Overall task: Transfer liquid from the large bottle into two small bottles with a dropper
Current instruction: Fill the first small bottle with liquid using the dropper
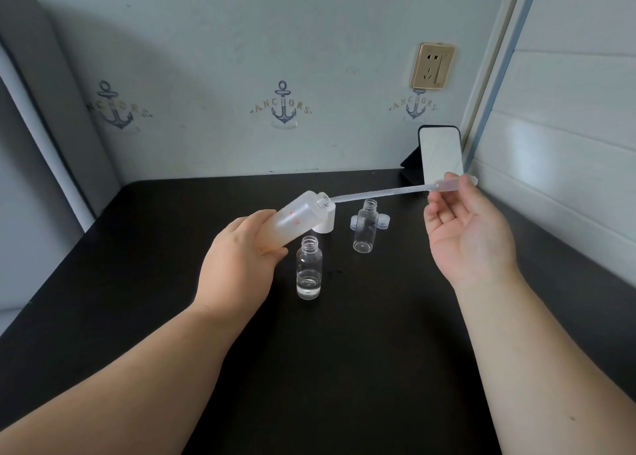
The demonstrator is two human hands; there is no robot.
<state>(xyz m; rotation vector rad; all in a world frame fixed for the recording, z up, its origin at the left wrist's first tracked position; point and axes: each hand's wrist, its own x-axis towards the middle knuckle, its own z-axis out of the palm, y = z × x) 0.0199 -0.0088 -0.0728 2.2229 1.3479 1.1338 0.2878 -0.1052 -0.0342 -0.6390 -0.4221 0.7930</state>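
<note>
Two light plastics: left hand (241, 258) wraps tilted large bottle (296, 222) midbody; right hand (464, 227) pinches soft, squeezable dropper (389, 191) bulb, remaining fingers open.

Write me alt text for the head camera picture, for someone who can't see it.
A person's left hand tilts a large bottle while the right hand holds a dropper, its tip at the bottle's open mouth. On the black table stand two uncapped small bottles: the nearer one holds a little clear liquid, the farther one looks empty.
</note>
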